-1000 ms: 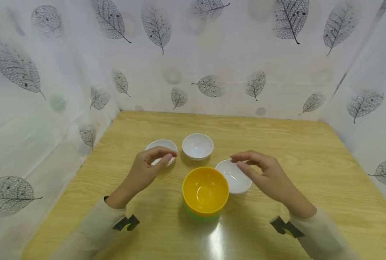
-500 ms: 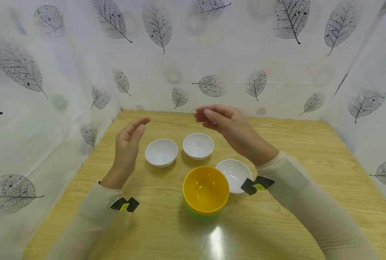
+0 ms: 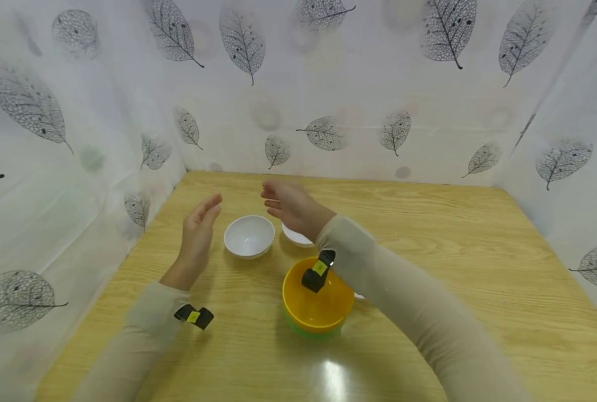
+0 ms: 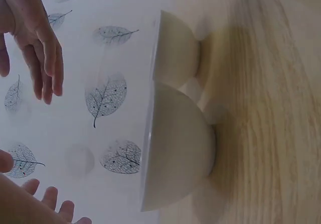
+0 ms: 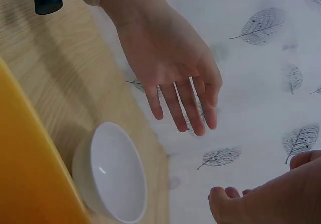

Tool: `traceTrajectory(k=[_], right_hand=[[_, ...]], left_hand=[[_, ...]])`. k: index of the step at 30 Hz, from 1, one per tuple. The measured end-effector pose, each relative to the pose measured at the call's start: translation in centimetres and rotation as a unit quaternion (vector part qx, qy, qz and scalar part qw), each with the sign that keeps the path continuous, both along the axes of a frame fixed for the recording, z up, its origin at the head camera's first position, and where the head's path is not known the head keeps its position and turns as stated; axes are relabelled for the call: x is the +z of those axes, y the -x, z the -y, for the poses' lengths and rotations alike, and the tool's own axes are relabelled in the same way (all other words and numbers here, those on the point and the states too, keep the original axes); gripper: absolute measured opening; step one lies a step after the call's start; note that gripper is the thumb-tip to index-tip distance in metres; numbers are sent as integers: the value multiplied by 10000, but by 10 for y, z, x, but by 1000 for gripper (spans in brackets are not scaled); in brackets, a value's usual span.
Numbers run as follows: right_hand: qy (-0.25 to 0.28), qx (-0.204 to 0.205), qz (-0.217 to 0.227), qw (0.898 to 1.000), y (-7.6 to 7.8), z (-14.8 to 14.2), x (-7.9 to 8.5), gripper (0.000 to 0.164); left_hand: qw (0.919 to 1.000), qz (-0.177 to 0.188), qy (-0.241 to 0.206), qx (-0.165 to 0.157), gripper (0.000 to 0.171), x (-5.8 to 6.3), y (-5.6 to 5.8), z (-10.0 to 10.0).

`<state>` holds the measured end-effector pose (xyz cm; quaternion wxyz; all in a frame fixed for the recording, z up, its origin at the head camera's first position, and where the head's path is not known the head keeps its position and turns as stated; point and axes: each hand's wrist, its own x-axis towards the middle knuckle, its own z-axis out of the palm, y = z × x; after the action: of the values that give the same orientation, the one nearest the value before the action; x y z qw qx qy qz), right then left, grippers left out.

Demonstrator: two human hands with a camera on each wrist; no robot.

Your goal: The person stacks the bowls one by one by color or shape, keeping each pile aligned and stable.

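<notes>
My left hand is held above the table, left of a white bowl, fingers extended and holding nothing. Over a second white bowl reaches my right hand, its fingers loosely extended with nothing between them. That bowl is partly covered by the hand and wrist. Nearer to me a yellow bowl sits on something green, partly blocked by my right sleeve and wrist camera. Only a sliver of a third white bowl shows beside it. In the left wrist view two white bowls stand upright.
A wooden table carries all the bowls. Pale curtains with a leaf print hang behind it and along both sides. Black camera mounts stick out from both wrists.
My right hand has swung left from beside the right-hand white bowl to above the back one, its sleeve now crossing the yellow bowl. My left hand has moved off the left white bowl.
</notes>
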<state>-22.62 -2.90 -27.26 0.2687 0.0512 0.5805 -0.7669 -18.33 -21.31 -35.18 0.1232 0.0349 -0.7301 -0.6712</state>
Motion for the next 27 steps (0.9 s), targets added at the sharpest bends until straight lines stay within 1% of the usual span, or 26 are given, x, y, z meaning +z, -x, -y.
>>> traceTrajectory(k=[2,4,6,8,11,16,18,20,24,27], right_hand=[[-149,-108,342,9992,1,7,-7,51],[-411,-192,576,9973,2,12,-13,54],[-713,-182,707,9948,2,15,-18,56],[-962,-107,748,9925,3,16,-21,57],[-1121,24,803,9904,4,17,-26,57],[-1287,197,746,9887,4,20,-33,48],[-1323,298,753,9879,4,21,-35,46],[-1320,351,797,9874,4,22,-38,46],[-932,292,1179,9882,4,23,-41,51],[-731,218,1438,9867,3,23,-43,55]], left_hand=[[9993,346,54,-96,46,-6,2,1],[9973,702,56,-199,49,-11,3,2],[9941,1026,-6,-338,52,-15,5,3],[9909,1252,-116,-477,55,-18,6,3],[9863,1474,-281,-682,58,-23,7,1],[9787,1689,-764,-883,61,-30,10,-3],[9750,1794,-928,-928,63,-33,11,-4],[9723,1900,-1010,-908,63,-35,11,-6],[9679,2115,-1025,-889,65,-37,11,-7],[9619,2305,-1142,-922,67,-37,10,-7]])
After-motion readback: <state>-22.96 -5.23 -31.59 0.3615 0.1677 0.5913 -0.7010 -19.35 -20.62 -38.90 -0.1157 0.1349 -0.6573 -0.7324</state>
